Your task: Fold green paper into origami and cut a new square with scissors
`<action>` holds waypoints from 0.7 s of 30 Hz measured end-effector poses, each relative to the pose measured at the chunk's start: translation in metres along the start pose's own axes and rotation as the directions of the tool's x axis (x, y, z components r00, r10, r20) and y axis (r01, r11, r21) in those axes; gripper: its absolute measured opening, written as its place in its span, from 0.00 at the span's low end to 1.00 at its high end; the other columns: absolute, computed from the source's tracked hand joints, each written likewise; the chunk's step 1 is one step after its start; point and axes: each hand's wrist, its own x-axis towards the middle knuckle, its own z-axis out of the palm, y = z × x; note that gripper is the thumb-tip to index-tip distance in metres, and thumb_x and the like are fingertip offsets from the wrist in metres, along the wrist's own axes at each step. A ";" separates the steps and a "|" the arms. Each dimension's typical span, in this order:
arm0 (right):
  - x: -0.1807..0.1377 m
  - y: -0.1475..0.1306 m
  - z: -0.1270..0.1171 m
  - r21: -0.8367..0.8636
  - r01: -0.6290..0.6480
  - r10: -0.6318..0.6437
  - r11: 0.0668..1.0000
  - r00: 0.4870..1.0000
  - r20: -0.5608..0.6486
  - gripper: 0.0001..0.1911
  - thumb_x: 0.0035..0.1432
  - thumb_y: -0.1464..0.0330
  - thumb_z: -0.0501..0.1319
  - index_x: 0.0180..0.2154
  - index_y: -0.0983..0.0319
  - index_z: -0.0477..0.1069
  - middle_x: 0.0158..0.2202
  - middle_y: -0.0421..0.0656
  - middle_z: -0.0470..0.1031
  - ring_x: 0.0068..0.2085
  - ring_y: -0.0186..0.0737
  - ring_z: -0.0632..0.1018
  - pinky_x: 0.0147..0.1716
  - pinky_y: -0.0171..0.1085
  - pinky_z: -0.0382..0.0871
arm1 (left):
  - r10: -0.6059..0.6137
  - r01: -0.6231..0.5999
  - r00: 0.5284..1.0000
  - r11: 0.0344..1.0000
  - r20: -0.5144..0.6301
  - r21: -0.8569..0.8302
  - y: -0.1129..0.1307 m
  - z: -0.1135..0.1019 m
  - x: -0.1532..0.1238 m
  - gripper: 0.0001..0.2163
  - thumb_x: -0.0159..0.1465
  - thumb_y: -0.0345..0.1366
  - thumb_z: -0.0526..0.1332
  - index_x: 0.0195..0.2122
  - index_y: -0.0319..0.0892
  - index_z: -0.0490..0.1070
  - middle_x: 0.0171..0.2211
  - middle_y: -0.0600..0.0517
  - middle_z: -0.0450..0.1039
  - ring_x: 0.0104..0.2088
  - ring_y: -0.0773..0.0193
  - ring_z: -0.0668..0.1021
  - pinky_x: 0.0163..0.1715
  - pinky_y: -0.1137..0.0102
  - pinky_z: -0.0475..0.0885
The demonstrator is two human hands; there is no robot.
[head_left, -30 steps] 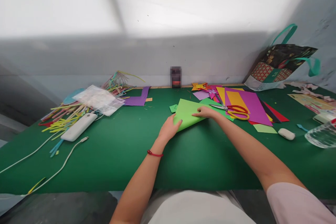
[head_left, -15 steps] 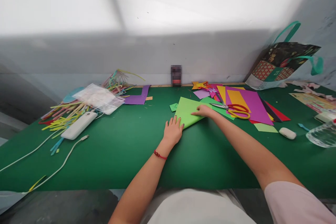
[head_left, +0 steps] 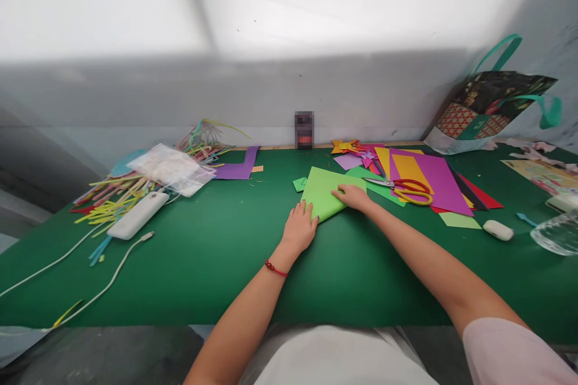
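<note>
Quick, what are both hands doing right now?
Left hand: open, touching the light green paper.
Right hand: partly curled on the same paper; can't tell whether it's gripping.

1. The left hand (head_left: pixel 300 228), with a red bracelet (head_left: pixel 275 268) at the wrist, lies flat, its fingers on the near left edge of the light green paper (head_left: pixel 321 189).
2. The right hand (head_left: pixel 354 197) rests on the paper's right side, its fingers pointing left.
3. Right of that hand lie scissors (head_left: pixel 391 183), touching a pile of coloured sheets (head_left: pixel 449 186).
4. On the left of the green desk (head_left: pixel 217 271), a white power bank (head_left: pixel 138 215) lies beside thin strips (head_left: pixel 103 210).
5. A patterned bag (head_left: pixel 483 114) stands far right.
6. Near it on the right are a small white case (head_left: pixel 498 230) and a clear bottle (head_left: pixel 560 234).
</note>
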 end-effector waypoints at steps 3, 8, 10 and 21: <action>-0.005 0.008 0.000 0.032 0.031 -0.031 0.999 0.999 -0.008 0.18 0.61 0.57 0.49 0.38 0.60 0.72 0.43 0.46 0.76 0.43 0.46 0.75 0.31 0.35 0.62 | 0.015 -0.017 0.997 0.999 -0.071 -0.031 0.003 -0.002 -0.003 0.21 0.67 0.39 0.46 0.58 0.36 0.60 0.60 0.42 0.59 0.59 0.56 0.63 0.57 0.63 0.58; -0.017 0.021 -0.002 0.053 0.151 -0.153 0.987 0.987 0.039 0.15 0.60 0.58 0.51 0.31 0.60 0.71 0.35 0.44 0.77 0.37 0.42 0.75 0.29 0.33 0.60 | -0.010 0.005 0.992 0.999 -0.124 -0.042 0.012 -0.006 -0.009 0.18 0.67 0.39 0.46 0.53 0.40 0.66 0.53 0.44 0.68 0.51 0.56 0.70 0.49 0.63 0.66; -0.023 0.025 0.000 0.058 0.169 -0.172 0.984 0.984 0.036 0.15 0.59 0.58 0.52 0.30 0.60 0.70 0.33 0.44 0.76 0.35 0.41 0.74 0.28 0.33 0.59 | 0.001 -0.003 0.993 1.000 -0.121 -0.019 0.016 -0.006 -0.012 0.18 0.67 0.40 0.47 0.53 0.40 0.67 0.53 0.45 0.68 0.50 0.55 0.70 0.47 0.62 0.67; -0.031 0.026 0.003 0.032 0.122 -0.122 0.992 0.992 0.012 0.16 0.60 0.58 0.51 0.31 0.60 0.70 0.35 0.45 0.77 0.37 0.43 0.74 0.28 0.34 0.59 | 0.056 -0.040 0.991 0.990 -0.121 0.136 0.023 0.007 -0.014 0.20 0.67 0.37 0.44 0.57 0.38 0.63 0.58 0.43 0.63 0.52 0.52 0.67 0.48 0.59 0.65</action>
